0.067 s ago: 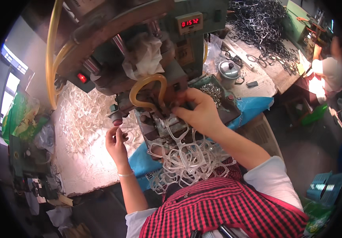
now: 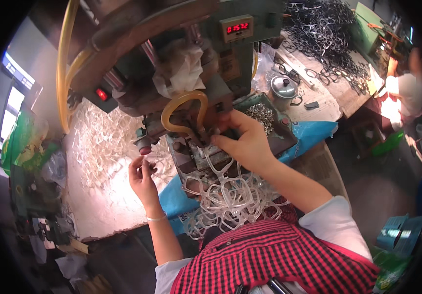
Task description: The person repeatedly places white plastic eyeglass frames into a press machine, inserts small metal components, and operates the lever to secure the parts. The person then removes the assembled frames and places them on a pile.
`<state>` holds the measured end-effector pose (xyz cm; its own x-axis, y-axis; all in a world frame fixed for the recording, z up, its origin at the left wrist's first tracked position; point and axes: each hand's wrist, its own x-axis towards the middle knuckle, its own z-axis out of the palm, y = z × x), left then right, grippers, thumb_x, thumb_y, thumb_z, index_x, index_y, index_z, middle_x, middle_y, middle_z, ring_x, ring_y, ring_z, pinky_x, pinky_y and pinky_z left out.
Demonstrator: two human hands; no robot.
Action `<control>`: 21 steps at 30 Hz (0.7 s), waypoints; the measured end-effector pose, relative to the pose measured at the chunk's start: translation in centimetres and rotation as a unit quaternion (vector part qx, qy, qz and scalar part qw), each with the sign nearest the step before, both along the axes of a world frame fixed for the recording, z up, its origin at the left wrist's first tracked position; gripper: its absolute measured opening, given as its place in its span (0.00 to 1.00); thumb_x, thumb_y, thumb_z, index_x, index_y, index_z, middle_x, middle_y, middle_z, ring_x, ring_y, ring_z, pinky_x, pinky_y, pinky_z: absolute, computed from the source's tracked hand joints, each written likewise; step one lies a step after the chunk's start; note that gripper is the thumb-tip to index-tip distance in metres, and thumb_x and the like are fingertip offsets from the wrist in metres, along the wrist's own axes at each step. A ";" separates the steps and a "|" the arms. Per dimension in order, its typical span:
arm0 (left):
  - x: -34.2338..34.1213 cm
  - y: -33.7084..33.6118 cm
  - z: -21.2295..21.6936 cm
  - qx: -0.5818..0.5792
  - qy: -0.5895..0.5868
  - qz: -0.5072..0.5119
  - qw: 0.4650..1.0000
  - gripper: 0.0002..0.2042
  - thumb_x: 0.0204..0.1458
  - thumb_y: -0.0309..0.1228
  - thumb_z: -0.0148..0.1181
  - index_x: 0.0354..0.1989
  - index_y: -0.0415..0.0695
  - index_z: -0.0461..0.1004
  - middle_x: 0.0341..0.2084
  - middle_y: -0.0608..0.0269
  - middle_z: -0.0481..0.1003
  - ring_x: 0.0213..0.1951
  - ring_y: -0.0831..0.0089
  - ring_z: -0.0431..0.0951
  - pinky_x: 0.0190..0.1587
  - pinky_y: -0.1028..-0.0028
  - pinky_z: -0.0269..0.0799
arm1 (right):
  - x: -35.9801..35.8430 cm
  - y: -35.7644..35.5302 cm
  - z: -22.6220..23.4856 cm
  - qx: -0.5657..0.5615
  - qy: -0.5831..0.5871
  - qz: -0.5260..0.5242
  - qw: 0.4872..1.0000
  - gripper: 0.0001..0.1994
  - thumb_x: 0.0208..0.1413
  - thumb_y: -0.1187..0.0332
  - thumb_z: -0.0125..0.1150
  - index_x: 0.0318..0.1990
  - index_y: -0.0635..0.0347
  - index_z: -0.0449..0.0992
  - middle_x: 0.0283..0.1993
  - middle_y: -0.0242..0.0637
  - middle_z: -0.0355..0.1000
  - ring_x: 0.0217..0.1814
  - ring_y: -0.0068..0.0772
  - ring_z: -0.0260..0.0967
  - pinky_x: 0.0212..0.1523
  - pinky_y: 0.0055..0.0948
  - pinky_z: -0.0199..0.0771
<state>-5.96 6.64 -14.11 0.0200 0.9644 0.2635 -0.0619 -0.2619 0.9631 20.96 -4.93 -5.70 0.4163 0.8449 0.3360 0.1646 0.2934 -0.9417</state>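
My right hand [image 2: 247, 144] is at the press's work point, thumb and fingers pinched together beside the metal jaws. What lies between the fingertips is too small and dark to name. Just under them, a clear plastic glasses frame [image 2: 219, 169] reaches up to the jaws. More clear frames [image 2: 235, 198] hang in a tangled heap between the press and my checked apron. Below the red push button [image 2: 145, 150] at the machine's left is my left hand [image 2: 143, 182], empty, its bent fingers apart. A yellow hose [image 2: 169, 110] loops above the jaws.
A large pile of clear frames [image 2: 105, 147] covers the table at left. Small metal parts fill a tray [image 2: 282, 132] by my right hand, near a lidded metal pot [image 2: 283, 88]. Dark frames [image 2: 323, 34] are heaped at the back right. Another person [image 2: 409, 93] sits at far right.
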 end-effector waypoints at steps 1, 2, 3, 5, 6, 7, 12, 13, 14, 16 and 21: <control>0.7 -1.2 0.6 0.012 -0.034 0.015 0.999 0.07 0.61 0.26 0.57 0.44 0.38 0.71 0.31 0.63 0.74 0.31 0.75 0.77 0.36 0.77 0.75 | -0.5 -0.1 0.0 0.005 0.024 0.009 1.000 0.14 0.45 0.76 0.67 0.42 0.63 0.74 0.36 0.33 0.74 0.41 0.27 0.73 0.46 0.26 0.72; 1.2 -2.4 1.6 0.021 -0.063 0.025 0.997 0.06 0.61 0.25 0.57 0.44 0.38 0.71 0.31 0.63 0.74 0.32 0.75 0.78 0.36 0.76 0.76 | -0.9 -0.7 -0.1 0.006 0.053 0.012 0.998 0.16 0.45 0.77 0.67 0.43 0.64 0.73 0.36 0.32 0.74 0.42 0.25 0.73 0.46 0.25 0.71; 1.5 -3.5 2.9 0.034 -0.061 0.025 0.997 0.05 0.61 0.24 0.56 0.43 0.39 0.69 0.32 0.63 0.73 0.32 0.73 0.78 0.38 0.75 0.76 | -0.7 -1.0 0.1 -0.013 0.052 0.015 0.998 0.21 0.46 0.79 0.66 0.49 0.66 0.70 0.38 0.32 0.73 0.43 0.21 0.71 0.46 0.22 0.71; 2.3 -5.0 6.1 0.089 -0.077 0.021 0.993 0.03 0.61 0.23 0.55 0.41 0.39 0.69 0.34 0.60 0.74 0.33 0.72 0.78 0.38 0.74 0.77 | -1.2 -1.2 0.5 -0.005 0.073 0.015 0.997 0.23 0.45 0.79 0.67 0.51 0.67 0.70 0.39 0.33 0.73 0.42 0.21 0.71 0.47 0.22 0.71; 2.9 -6.0 8.3 0.127 -0.103 0.018 0.986 0.03 0.61 0.22 0.54 0.41 0.39 0.69 0.35 0.59 0.74 0.33 0.72 0.78 0.37 0.73 0.77 | -1.4 -1.1 0.9 0.000 0.081 0.019 0.997 0.24 0.45 0.79 0.67 0.53 0.67 0.69 0.39 0.33 0.73 0.42 0.22 0.72 0.47 0.22 0.71; 3.4 -6.8 10.6 0.192 -0.120 -0.021 0.974 0.03 0.61 0.21 0.54 0.41 0.39 0.69 0.36 0.58 0.75 0.34 0.71 0.78 0.37 0.72 0.77 | -1.3 -1.1 1.1 -0.008 0.102 0.047 0.994 0.27 0.45 0.80 0.66 0.56 0.67 0.67 0.40 0.34 0.73 0.41 0.20 0.71 0.46 0.21 0.71; 5.7 -5.9 13.3 0.327 -0.038 0.002 0.944 0.06 0.60 0.19 0.51 0.43 0.39 0.69 0.38 0.56 0.74 0.40 0.69 0.77 0.39 0.64 0.81 | -2.6 -0.9 1.9 -0.038 0.224 0.098 0.969 0.26 0.48 0.81 0.64 0.57 0.66 0.66 0.41 0.33 0.73 0.42 0.18 0.70 0.45 0.20 0.70; 6.7 -5.2 13.0 0.281 -0.180 -0.046 0.942 0.07 0.59 0.18 0.51 0.44 0.39 0.69 0.38 0.56 0.74 0.40 0.70 0.77 0.38 0.64 0.82 | -2.7 -1.2 2.4 -0.047 0.217 0.086 0.971 0.26 0.48 0.81 0.64 0.57 0.66 0.66 0.41 0.33 0.73 0.42 0.18 0.70 0.45 0.20 0.70; 6.9 -5.4 13.2 0.306 -0.168 -0.059 0.935 0.07 0.59 0.18 0.52 0.43 0.39 0.69 0.37 0.56 0.74 0.39 0.70 0.77 0.37 0.65 0.82 | -2.8 -1.5 2.7 -0.057 0.211 0.075 0.973 0.26 0.48 0.80 0.63 0.57 0.66 0.66 0.40 0.33 0.73 0.42 0.19 0.70 0.45 0.21 0.70; 6.8 -6.3 14.0 0.355 -0.145 -0.086 0.920 0.06 0.58 0.18 0.52 0.42 0.38 0.70 0.36 0.56 0.75 0.37 0.70 0.77 0.35 0.66 0.81 | -2.7 -2.6 2.8 -0.033 0.105 0.066 0.992 0.24 0.50 0.78 0.62 0.58 0.64 0.68 0.43 0.36 0.75 0.46 0.23 0.72 0.48 0.23 0.71; 7.8 -8.6 11.7 0.518 0.110 -0.131 0.838 0.07 0.44 0.19 0.67 0.29 0.43 0.76 0.30 0.51 0.81 0.28 0.67 0.81 0.29 0.76 0.73 | 4.6 -2.3 -1.7 -0.046 -0.350 -0.139 0.925 0.13 0.45 0.67 0.66 0.40 0.57 0.81 0.51 0.48 0.74 0.61 0.50 0.67 0.60 0.45 0.67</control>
<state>1.81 -1.93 -2.44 0.3539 0.1740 0.9189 -0.0990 -0.9700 0.2218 25.59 -7.20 -7.44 0.3297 0.7759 0.5379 0.8003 0.0725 -0.5952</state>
